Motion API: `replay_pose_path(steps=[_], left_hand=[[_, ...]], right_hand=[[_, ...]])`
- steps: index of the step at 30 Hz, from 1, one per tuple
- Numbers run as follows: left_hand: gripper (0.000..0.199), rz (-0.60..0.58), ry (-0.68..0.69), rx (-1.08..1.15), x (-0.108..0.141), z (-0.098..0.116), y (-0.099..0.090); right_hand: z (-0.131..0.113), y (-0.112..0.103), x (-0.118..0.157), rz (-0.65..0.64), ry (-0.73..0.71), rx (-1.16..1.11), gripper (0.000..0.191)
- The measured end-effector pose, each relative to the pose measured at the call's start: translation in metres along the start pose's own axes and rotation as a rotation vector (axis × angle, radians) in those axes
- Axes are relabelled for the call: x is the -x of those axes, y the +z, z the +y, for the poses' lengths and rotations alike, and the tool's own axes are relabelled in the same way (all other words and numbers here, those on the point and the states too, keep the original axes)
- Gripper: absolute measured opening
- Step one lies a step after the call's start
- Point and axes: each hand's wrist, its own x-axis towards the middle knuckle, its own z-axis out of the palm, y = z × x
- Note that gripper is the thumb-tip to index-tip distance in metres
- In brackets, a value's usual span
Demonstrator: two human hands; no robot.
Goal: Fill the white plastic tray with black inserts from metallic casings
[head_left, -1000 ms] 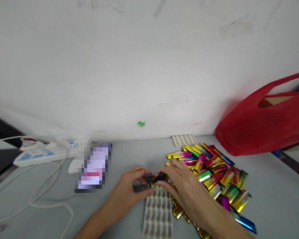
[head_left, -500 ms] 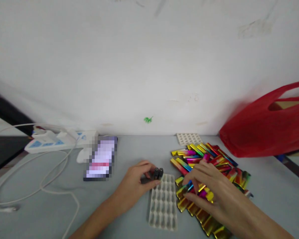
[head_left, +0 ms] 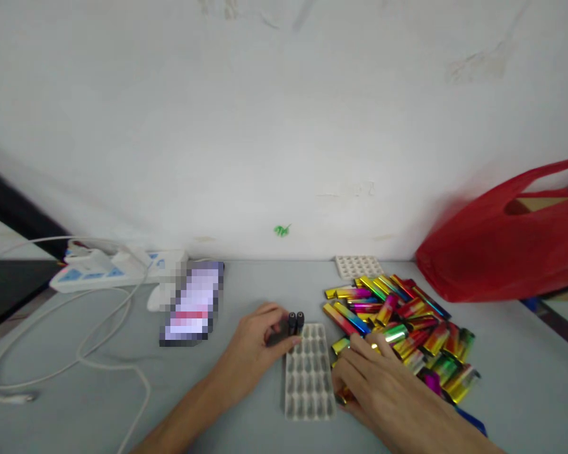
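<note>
Two small black cylinders [head_left: 295,323] with pale ring-like centres on their ends stand upright in my left hand [head_left: 260,340], pinched between thumb and fingers over the far left corner of a pale tray [head_left: 310,384]. The tray has rows of small hollows. At the tray's right side my right hand [head_left: 373,384] is curled palm-down, its fingers closed on a shiny gold tube [head_left: 343,398] whose end shows beneath them. A heap of shiny metallic tubes [head_left: 409,321] in gold, red, green, blue and purple lies around and beyond this hand, which hides part of it.
A second pale tray [head_left: 358,266] lies by the wall behind the heap. A red bag [head_left: 506,252] stands at the right. At the left are a blurred phone [head_left: 192,302], a white power strip [head_left: 118,270] and a looping white cable [head_left: 80,340].
My right hand has moved nearer and slightly left, from over the heap to the tray's right side, and its fingers have closed. My left hand keeps the black cylinders, shifted slightly left.
</note>
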Motion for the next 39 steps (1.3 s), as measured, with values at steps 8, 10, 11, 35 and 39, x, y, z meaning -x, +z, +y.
replay_pose_path(steps=[8,10,11,35,39], left_hand=[[0.024,0.014,-0.022,0.000,0.002,-0.002,0.002],[0.025,0.029,-0.027,-0.009,0.003,0.000,0.002],[0.026,0.034,-0.029,-0.013,0.003,0.001,0.002],[0.028,0.000,-0.027,-0.050,0.005,0.004,0.001],[0.029,0.001,-0.020,-0.047,0.005,0.003,0.002]], right_hand=[[0.017,-0.043,-0.018,0.366,0.500,-0.703,0.019],[0.021,-0.046,-0.031,0.503,0.703,-1.049,0.028],[0.022,-0.046,-0.039,0.509,0.753,-1.231,0.030],[-0.015,-0.003,-0.057,0.314,0.656,-1.848,0.039],[-0.015,-0.005,-0.057,0.198,0.727,-2.096,0.051]])
